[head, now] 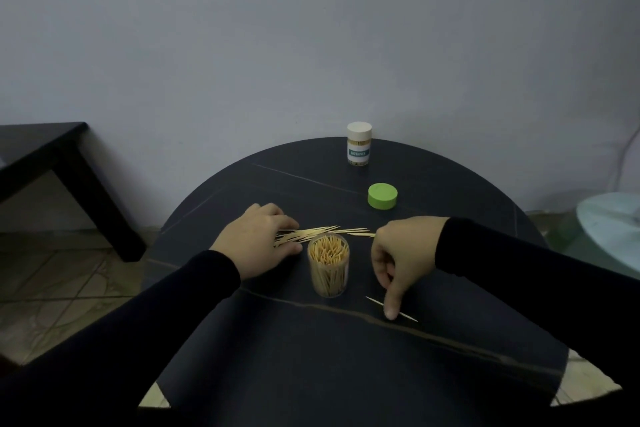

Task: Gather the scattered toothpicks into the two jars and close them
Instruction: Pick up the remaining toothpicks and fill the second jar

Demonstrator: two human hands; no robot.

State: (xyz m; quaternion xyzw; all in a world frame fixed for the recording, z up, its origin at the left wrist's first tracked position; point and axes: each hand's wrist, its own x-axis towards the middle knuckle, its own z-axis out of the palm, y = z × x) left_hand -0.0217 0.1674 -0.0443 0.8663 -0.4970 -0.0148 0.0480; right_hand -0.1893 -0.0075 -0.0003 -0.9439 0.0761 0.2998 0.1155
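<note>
Down on the dark round counter (277,340), the right hand (403,255) presses its index fingertip (391,312) onto a single toothpick (374,302) lying flat; its other fingers are curled in, and this grip holds nothing. Just to the left of that grip stands the open clear jar (328,270), upright and packed with toothpicks on end. Left of the jar, the left hand (261,241) lies palm down with its fingers over one end of the loose pile of toothpicks (322,232), a relaxed grip resting on them; whether the thumb pinches any I cannot tell. The pile stretches from that hand behind the jar toward the right hand. Beyond the right hand's grip sits the green lid (382,196), flat on the counter, and farther back the second jar (360,144), upright with its cream cap on.
</note>
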